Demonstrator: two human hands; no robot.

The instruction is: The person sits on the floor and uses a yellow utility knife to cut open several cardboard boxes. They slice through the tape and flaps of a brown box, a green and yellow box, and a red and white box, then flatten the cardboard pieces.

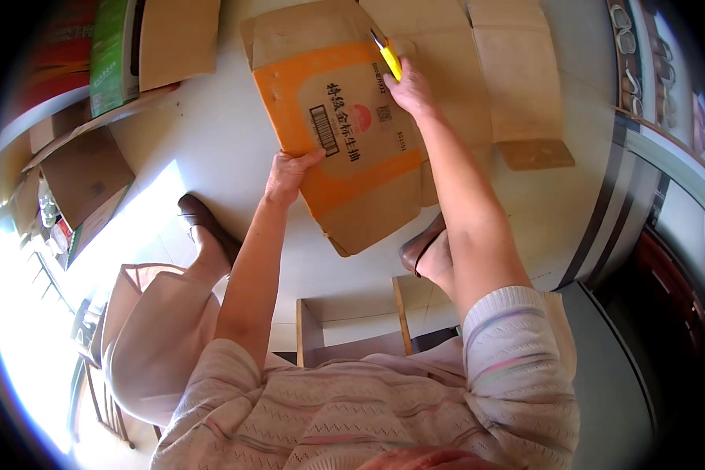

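Note:
My left hand point(294, 173) grips the near left edge of a partly flattened cardboard carton point(358, 170), its thumb lying over the printed side. The carton is brown with orange bands and bears writing and a barcode. In my right hand point(410, 91) is a yellow-handled utility knife point(390, 60), held over the carton's far right part. Its dark blade points away from me, near the carton's far right edge; whether it touches the board I cannot tell. Beneath and beyond the carton, to the right, an opened-out sheet of plain brown cardboard point(520, 76) lies on the floor.
Cardboard boxes stand at the left, among them a green printed one point(110, 59) and an open brown one point(88, 170). My shoes point(208, 223) flank the carton's near end. At the right is a rack of shoes point(628, 59). A wooden chair point(103, 399) is at lower left.

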